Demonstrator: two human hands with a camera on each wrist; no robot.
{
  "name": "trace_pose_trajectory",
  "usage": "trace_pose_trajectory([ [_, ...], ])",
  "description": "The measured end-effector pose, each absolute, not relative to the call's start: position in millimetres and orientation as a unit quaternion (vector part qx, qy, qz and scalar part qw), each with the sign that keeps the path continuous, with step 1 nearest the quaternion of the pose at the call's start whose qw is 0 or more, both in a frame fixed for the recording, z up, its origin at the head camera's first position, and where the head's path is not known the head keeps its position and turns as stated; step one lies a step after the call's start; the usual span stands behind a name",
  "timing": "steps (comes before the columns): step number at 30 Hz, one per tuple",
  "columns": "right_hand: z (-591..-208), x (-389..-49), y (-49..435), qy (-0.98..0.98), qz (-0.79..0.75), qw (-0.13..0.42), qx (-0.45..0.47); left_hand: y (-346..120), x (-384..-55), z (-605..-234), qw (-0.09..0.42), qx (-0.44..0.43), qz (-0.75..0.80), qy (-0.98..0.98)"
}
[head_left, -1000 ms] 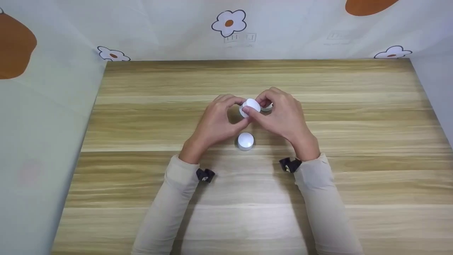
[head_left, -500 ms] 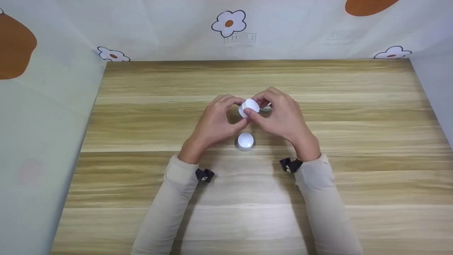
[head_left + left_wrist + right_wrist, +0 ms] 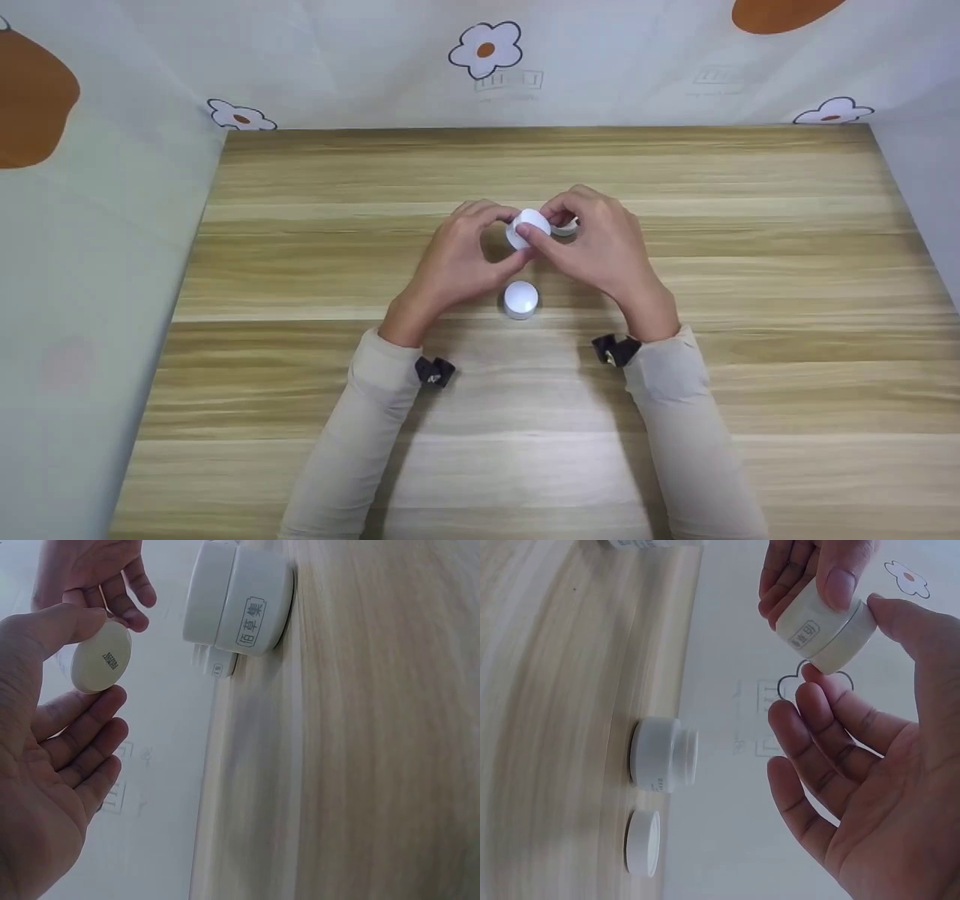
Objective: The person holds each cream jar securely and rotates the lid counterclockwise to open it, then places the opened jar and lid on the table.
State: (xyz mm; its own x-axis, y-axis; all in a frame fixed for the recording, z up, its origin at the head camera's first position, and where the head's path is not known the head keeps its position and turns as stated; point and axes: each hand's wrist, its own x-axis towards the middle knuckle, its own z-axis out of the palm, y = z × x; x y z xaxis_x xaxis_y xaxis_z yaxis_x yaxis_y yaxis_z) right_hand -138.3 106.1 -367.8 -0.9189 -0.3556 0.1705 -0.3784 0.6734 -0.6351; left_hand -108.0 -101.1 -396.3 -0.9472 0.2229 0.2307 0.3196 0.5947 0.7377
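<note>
A small white cream jar [image 3: 535, 220] with its lid on is held tilted above the table, between both hands. My left hand [image 3: 455, 259] grips the jar body, whose printed base faces the left wrist view. My right hand [image 3: 602, 244] pinches the lid end, its thumb on one side; in the right wrist view its other fingers [image 3: 802, 739] spread loosely below. A second lidded white jar [image 3: 520, 299] stands on the table just below the hands. Beyond, in the right wrist view, a lidless jar [image 3: 654, 754] stands beside a loose lid [image 3: 643, 843].
The wood-grain table [image 3: 780, 315] is enclosed by pale sheets printed with flowers [image 3: 486, 50]. From the head view, the right hand largely hides the white items behind it. Both wrists carry black camera mounts [image 3: 435, 371].
The right thumb and fingers shift slightly left and then back, and the held jar turns a little. The left hand and the standing jar keep their places.
</note>
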Motion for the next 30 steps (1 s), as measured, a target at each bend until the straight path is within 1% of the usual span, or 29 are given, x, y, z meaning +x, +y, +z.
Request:
trace_pose_trajectory([
  [14, -367.2, -137.8, 105.8, -0.909, 0.347, 0.002, 0.231, -102.2, -108.0, -397.1, 0.043, -0.147, -0.426, -0.892],
  [23, -368.7, -137.9, 106.5, -0.921, 0.34, 0.007, 0.19, -100.5, -107.8, -397.1, 0.054, -0.153, -0.424, -0.891],
  [30, -370.0, -137.6, 105.5, -0.916, 0.348, 0.011, 0.198, -100.0, -107.1, -395.9, 0.051, -0.154, -0.422, -0.892],
])
